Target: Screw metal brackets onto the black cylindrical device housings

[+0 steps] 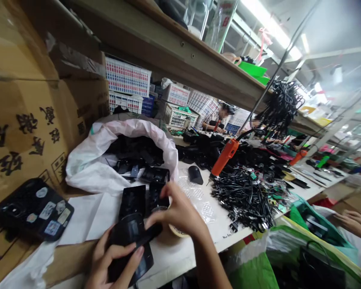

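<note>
Two grips, left hand (112,263) and right hand (179,212), closed on glossy black plastic casing (129,237).

Left hand (111,261) gripping a glossy black plastic casing (128,241) from below; right hand (180,210) with fingers on a black strip (149,235) across it, just above a tape roll (176,231). Beside them, flat black panels (132,200) at the mouth of a white woven sack (87,160) full of black parts. Further right on the white bench (228,233), bubble wrap (198,198), a tangled heap of black cables (243,200), an orange corded tool (224,156). Far along, a co-worker (218,124) seated near white plastic crates (180,116).
</note>
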Tool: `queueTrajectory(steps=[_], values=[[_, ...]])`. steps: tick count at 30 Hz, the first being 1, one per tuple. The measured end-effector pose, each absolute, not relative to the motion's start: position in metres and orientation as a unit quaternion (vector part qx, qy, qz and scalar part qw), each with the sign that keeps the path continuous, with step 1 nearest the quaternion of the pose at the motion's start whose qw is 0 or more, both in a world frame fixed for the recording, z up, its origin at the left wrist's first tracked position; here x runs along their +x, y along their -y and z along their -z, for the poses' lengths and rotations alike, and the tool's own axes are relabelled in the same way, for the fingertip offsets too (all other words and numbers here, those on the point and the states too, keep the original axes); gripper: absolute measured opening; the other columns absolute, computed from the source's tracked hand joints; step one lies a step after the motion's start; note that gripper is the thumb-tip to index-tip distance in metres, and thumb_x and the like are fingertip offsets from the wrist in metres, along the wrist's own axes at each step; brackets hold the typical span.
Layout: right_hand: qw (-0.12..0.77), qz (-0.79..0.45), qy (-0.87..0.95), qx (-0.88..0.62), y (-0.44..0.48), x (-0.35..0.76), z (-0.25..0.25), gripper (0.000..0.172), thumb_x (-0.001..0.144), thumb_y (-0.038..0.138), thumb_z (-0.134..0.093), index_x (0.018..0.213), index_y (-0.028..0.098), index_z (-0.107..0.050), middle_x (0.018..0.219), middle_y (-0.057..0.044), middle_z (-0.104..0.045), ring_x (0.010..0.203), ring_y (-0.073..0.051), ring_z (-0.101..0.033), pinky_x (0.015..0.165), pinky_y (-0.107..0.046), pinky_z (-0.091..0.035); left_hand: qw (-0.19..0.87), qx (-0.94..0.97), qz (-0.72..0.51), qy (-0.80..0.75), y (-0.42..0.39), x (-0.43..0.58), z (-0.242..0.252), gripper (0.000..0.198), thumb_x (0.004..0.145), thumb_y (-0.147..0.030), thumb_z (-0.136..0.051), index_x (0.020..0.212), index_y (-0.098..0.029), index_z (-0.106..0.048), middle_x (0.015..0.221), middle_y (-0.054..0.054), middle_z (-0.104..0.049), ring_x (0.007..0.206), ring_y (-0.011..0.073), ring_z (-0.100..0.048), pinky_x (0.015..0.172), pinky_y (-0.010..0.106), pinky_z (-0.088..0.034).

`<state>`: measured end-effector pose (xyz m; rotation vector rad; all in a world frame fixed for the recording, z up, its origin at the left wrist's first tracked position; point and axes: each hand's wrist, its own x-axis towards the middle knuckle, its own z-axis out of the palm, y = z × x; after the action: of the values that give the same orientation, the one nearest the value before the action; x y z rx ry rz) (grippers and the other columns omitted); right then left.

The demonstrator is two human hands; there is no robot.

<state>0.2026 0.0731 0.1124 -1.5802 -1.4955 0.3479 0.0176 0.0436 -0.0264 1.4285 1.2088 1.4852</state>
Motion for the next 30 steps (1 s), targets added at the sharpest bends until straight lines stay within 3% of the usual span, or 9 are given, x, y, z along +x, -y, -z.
queueTrajectory(steps=[1,2,3,5,8,11,15,21,30], values=[[0.526,-0.080,0.545,-0.648,-0.072,0.219,-0.120,0.059,0.052,0.050,-0.090,0.091,0.024,-0.053,0.095,-0.002,-0.057,0.089,-0.021,-0.057,0.075,-0.029,-0.049,0.364,0.559,-0.576,-0.473,-0.044,0.018,0.027,0.024,0.072,-0.053,-0.077,0.076,-0.030,-0.072,0.139,0.003,-0.052,0.135,0.0391,-0.045,0.113,0.061,-0.036],[0.581,-0.022,0.468,-0.665,-0.073,0.240,-0.129,0.058,0.069,0.053,-0.078,0.106,0.023,-0.046,0.112,-0.009,-0.051,0.106,-0.025,-0.052,0.089,-0.034,-0.047,0.360,0.558,-0.578,-0.475,-0.043,0.018,0.026,0.024,0.073,-0.053,-0.076,0.077,-0.030,-0.072,0.140,0.003,-0.051,0.134,0.0385,-0.046,0.112,0.061,-0.037],[0.625,0.017,0.394,-0.674,-0.075,0.262,-0.139,0.067,0.075,0.054,-0.071,0.120,0.021,-0.035,0.127,-0.017,-0.043,0.121,-0.029,-0.044,0.095,-0.039,-0.045,0.357,0.553,-0.584,-0.476,-0.042,0.020,0.024,0.023,0.074,-0.052,-0.075,0.078,-0.029,-0.071,0.142,0.003,-0.049,0.134,0.0374,-0.046,0.112,0.060,-0.037],[0.670,0.024,0.307,-0.676,-0.086,0.309,-0.153,0.092,0.066,0.050,-0.077,0.131,0.018,-0.021,0.134,-0.024,-0.038,0.127,-0.033,-0.041,0.093,-0.043,-0.046,0.351,0.542,-0.596,-0.478,-0.037,0.023,0.016,0.022,0.078,-0.050,-0.073,0.080,-0.029,-0.070,0.144,0.003,-0.047,0.134,0.0349,-0.047,0.114,0.060,-0.034],[0.683,-0.084,0.306,-0.658,-0.107,0.349,-0.153,0.080,0.051,0.048,-0.083,0.112,0.015,-0.043,0.098,-0.013,-0.061,0.085,-0.028,-0.063,0.068,-0.038,-0.051,0.348,0.556,-0.596,-0.463,-0.031,0.027,0.007,0.017,0.081,-0.045,-0.071,0.080,-0.028,-0.069,0.140,0.005,-0.048,0.135,0.0322,-0.045,0.114,0.056,-0.033],[0.696,-0.155,0.343,-0.611,-0.110,0.335,-0.139,0.069,0.047,0.044,-0.087,0.100,0.016,-0.052,0.075,-0.003,-0.064,0.058,-0.018,-0.061,0.054,-0.030,-0.047,0.356,0.553,-0.593,-0.464,-0.029,0.027,0.004,0.016,0.084,-0.042,-0.070,0.079,-0.027,-0.068,0.142,0.005,-0.046,0.136,0.0304,-0.044,0.115,0.052,-0.031],[0.720,-0.232,0.392,-0.524,-0.076,0.255,-0.132,0.051,0.060,0.040,-0.083,0.094,0.020,-0.051,0.058,0.006,-0.058,0.049,-0.013,-0.057,0.055,-0.030,-0.052,0.360,0.554,-0.587,-0.468,-0.028,0.024,0.006,0.014,0.085,-0.040,-0.069,0.080,-0.026,-0.067,0.145,0.005,-0.045,0.138,0.0299,-0.042,0.116,0.051,-0.030],[0.780,-0.351,0.415,-0.311,-0.037,0.148,-0.137,0.020,0.080,0.021,-0.069,0.092,0.023,-0.053,0.044,0.012,-0.046,0.031,-0.007,-0.037,0.037,-0.020,-0.038,0.403,0.541,-0.572,-0.467,-0.026,0.023,0.006,0.014,0.084,-0.040,-0.073,0.083,-0.027,-0.068,0.150,0.004,-0.039,0.141,0.0313,-0.038,0.118,0.056,-0.026],[0.783,-0.381,0.401,-0.286,-0.043,0.135,-0.127,0.017,0.078,0.014,-0.060,0.088,0.023,-0.051,0.045,0.012,-0.047,0.033,-0.006,-0.039,0.039,-0.020,-0.042,0.405,0.542,-0.581,-0.452,-0.027,0.024,0.005,0.011,0.084,-0.038,-0.073,0.084,-0.028,-0.069,0.147,0.004,-0.041,0.140,0.0330,-0.039,0.116,0.062,-0.024]])
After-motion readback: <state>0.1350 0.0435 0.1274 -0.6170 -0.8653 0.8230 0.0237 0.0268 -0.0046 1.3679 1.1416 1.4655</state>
